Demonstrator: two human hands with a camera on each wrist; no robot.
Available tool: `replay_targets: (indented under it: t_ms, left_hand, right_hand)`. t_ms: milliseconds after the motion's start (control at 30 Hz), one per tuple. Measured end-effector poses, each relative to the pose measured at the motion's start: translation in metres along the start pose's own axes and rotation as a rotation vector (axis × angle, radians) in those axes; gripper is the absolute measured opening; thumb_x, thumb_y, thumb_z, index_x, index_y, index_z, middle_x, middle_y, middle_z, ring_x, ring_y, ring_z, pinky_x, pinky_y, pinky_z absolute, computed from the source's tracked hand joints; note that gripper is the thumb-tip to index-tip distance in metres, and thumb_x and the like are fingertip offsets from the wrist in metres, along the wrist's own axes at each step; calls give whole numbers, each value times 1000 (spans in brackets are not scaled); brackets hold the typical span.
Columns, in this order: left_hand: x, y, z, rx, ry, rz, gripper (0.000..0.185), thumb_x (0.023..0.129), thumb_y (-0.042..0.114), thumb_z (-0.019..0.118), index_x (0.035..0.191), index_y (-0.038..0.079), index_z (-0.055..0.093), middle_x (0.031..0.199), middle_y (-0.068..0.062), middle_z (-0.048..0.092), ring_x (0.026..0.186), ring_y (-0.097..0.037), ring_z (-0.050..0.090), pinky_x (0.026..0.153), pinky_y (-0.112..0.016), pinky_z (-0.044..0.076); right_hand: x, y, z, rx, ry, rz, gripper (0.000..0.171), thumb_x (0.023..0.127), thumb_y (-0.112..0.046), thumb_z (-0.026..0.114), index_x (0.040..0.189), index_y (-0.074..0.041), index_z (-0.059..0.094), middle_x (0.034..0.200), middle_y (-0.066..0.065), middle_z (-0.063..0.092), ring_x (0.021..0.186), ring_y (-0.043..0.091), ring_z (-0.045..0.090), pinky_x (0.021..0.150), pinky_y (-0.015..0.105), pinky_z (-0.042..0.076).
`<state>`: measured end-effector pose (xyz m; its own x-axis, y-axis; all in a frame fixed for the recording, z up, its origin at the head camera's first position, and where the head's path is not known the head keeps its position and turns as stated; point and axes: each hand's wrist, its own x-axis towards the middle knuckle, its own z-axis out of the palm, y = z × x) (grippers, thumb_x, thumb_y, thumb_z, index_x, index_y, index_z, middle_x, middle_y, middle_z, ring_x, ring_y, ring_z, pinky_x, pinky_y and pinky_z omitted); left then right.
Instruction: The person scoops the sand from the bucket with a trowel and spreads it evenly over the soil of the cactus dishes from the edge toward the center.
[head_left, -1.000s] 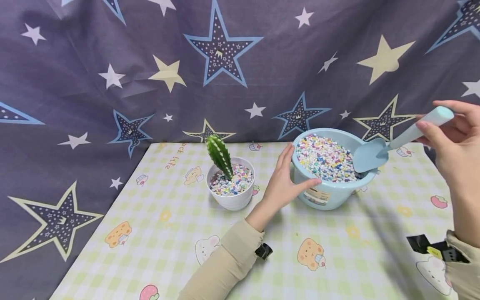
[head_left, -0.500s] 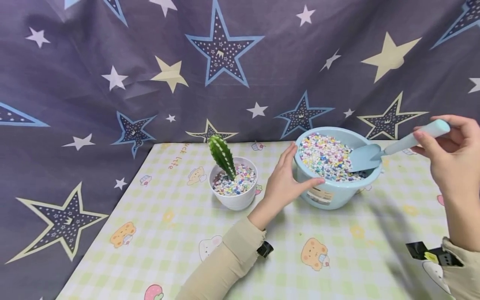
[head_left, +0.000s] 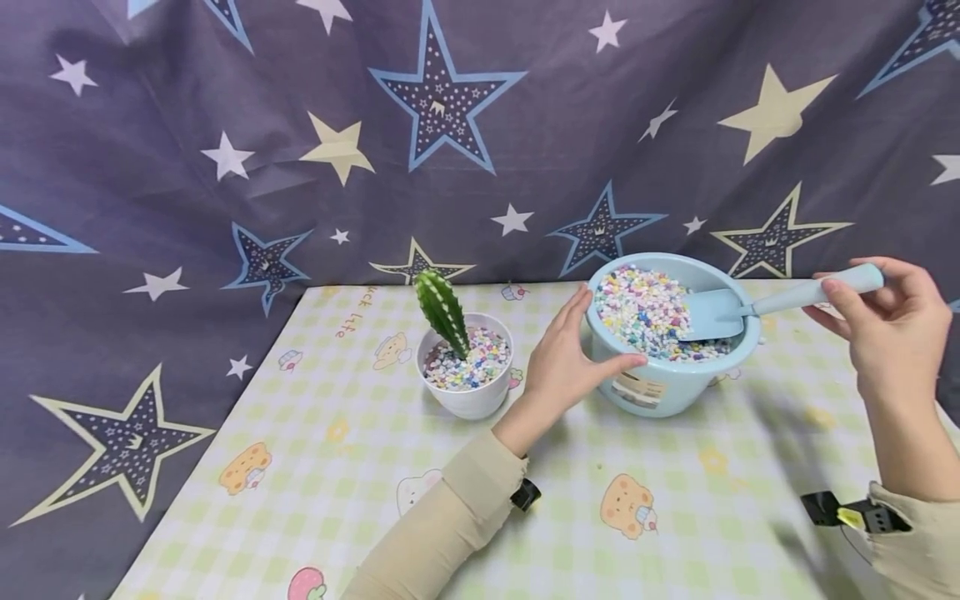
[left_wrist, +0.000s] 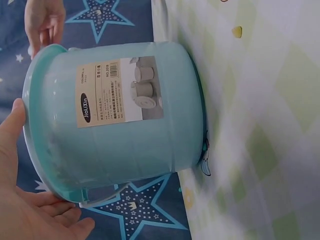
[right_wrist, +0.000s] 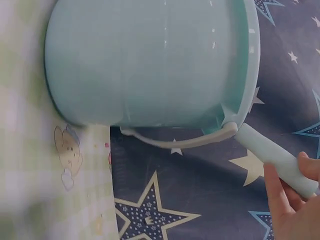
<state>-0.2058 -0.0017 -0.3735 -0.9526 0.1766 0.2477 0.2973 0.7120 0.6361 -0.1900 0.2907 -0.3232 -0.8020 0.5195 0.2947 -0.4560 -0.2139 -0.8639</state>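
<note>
- Tablecloth of pale green-and-white check with cartoon prints (head_left: 360, 467) covers the table; its near half lies bare between the two beige sleeves, and a wide strip runs open along the left edge.
- Left hand (head_left: 564, 360) rests with straight fingers against the left wall of the light blue plastic bucket (head_left: 660, 385), thumb along its front; the left wrist view shows the palm at the rim beside the paper label (left_wrist: 120, 90).
- Right hand (head_left: 892, 329), out past the bucket's right side, pinches the end of the pale blue plastic trowel (head_left: 750, 304) between curled fingers and thumb.
- That trowel's handle crosses the bucket's right rim, its blade lying on the fill.
- Bucket stands toward the back right of the table, heaped nearly to the rim with small multicoloured pebbles (head_left: 645, 308).
- White round pot (head_left: 468, 398), just left of the left hand, holds the same pebbles and a tilted green ribbed cactus (head_left: 442, 310).
- Dark blue star-printed curtain (head_left: 300, 125) closes off the far edge.
</note>
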Motion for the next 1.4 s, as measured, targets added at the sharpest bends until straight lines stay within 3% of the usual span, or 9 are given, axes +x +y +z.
replay_targets:
  t_ms: [133, 400, 667, 800, 1033, 1133, 1400]
  left_hand:
    - [0, 0, -1, -6, -3, -6, 108, 72, 68, 77, 158, 23, 30, 165, 18, 19, 149, -15, 35, 109, -42, 48]
    - [0, -1, -5, -12, -6, 0, 108, 72, 68, 77, 158, 22, 29, 166, 13, 21, 149, -17, 34, 112, -44, 46]
    - [-1, 0, -4, -17, -14, 5, 108, 72, 67, 78, 158, 20, 30, 166, 13, 21, 150, -16, 33, 115, -43, 43]
    - [0, 1, -4, -7, -12, 4, 108, 71, 67, 78, 157, 20, 31, 166, 13, 21, 150, -16, 34, 116, -42, 42]
    - [3, 2, -7, 3, 1, 11, 108, 71, 66, 79, 156, 18, 33, 166, 11, 24, 149, -17, 36, 117, -41, 41]
    - [3, 2, -7, 0, -1, 6, 108, 70, 66, 80, 156, 18, 34, 165, 11, 24, 149, -17, 36, 117, -41, 41]
    - [1, 3, -5, 12, -7, 1, 108, 71, 66, 79, 156, 19, 33, 165, 11, 24, 149, -16, 36, 114, -40, 44]
  right_hand:
    - [3, 2, -1, 44, -24, 38, 32, 80, 9, 75, 109, 1, 65, 84, 5, 77, 77, 12, 76, 61, 21, 60]
    - [12, 4, 1, 96, -225, 69, 30, 82, 11, 71, 108, 0, 62, 89, 5, 77, 85, 12, 76, 67, 24, 62]
    - [19, 18, 6, 145, -353, 179, 26, 86, 15, 64, 106, -1, 61, 90, 7, 78, 88, 14, 77, 70, 29, 63]
    - [20, 15, 9, 130, -408, 135, 25, 87, 15, 63, 108, 1, 60, 92, 9, 79, 87, 15, 77, 71, 28, 62]
    - [28, 6, 28, -3, -530, 76, 23, 89, 8, 65, 110, -2, 59, 94, 4, 79, 89, 11, 76, 72, 24, 61]
    - [33, 8, 28, 0, -529, 123, 22, 90, 7, 65, 108, -2, 59, 93, 4, 79, 89, 12, 76, 72, 25, 62]
    - [39, 23, 11, 79, -485, 367, 16, 94, 7, 59, 104, -5, 58, 91, 7, 78, 88, 15, 77, 74, 28, 63]
